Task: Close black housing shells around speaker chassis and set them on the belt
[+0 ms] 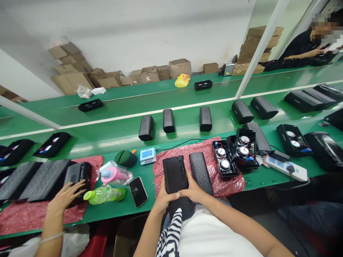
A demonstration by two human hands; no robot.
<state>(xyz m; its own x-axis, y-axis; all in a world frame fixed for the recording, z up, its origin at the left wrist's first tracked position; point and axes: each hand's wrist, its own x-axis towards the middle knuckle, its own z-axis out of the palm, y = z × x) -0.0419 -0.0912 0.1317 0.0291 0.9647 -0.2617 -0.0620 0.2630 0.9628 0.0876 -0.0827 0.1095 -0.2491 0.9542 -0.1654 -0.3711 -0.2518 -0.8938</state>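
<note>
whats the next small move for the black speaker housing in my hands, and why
Probably ease the black speaker housing down onto the red bubble wrap, beside the patterned speaker casing. Your left hand and right hand both grip it near your lap, at the table's edge, and the wrap looks like a cushioned spot for it.

Black oblong casing (175,178) at table edge (120,216)

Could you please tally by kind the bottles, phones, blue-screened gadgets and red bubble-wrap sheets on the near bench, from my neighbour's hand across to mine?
Bottles: 2 (pink bottle, green bottle)
Phones: 1 (black-screened phone)
Blue-screened gadgets: 1 (white gadget)
Bubble-wrap sheets: 2 (left sheet, right sheet)
Total: 6
</note>
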